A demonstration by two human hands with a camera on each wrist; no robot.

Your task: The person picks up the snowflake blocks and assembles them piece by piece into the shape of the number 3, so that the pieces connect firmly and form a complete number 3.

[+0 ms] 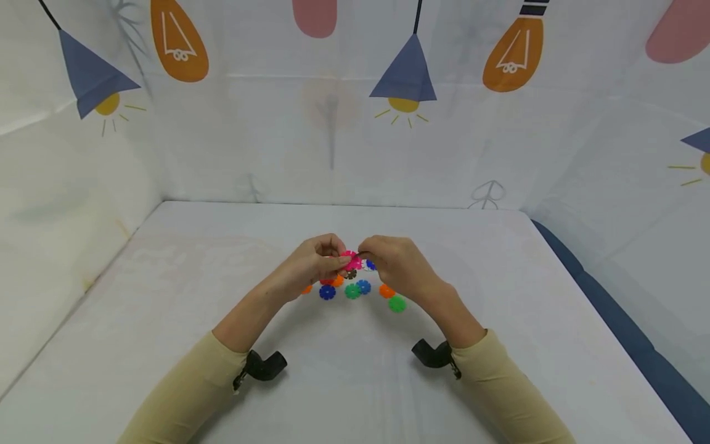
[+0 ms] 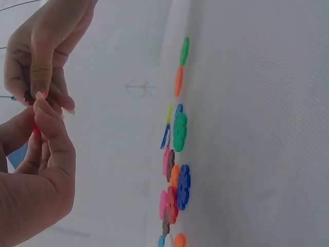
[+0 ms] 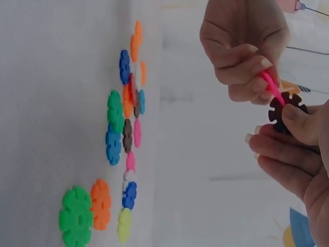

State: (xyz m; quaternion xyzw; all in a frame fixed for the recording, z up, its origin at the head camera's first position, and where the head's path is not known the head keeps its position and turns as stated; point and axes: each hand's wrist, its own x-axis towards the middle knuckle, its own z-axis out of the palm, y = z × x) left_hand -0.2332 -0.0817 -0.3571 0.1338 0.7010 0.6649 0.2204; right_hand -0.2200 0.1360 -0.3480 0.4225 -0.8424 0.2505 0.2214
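My left hand (image 1: 310, 266) pinches a pink notched plastic disc (image 1: 350, 260) between thumb and fingers, above the table's middle. Facing it, my right hand (image 1: 400, 266) pinches a dark brown notched disc (image 3: 277, 110). In the right wrist view the pink disc stands edge-on, its rim touching the brown disc; how deep they interlock cannot be told. Fingertips hide much of both discs in the left wrist view. Below the hands lie loose discs, among them a dark blue one (image 1: 327, 291), a green one (image 1: 352, 291) and a light green one (image 1: 397, 304).
Several more discs lie in a loose band, including an orange disc (image 3: 101, 204), a yellow one (image 3: 124, 225) and a red one (image 2: 172, 205). The white table (image 1: 183, 259) meets printed cloth (image 1: 266, 135) behind and at the sides. Black wrist cameras (image 1: 266, 365) sit at both cuffs.
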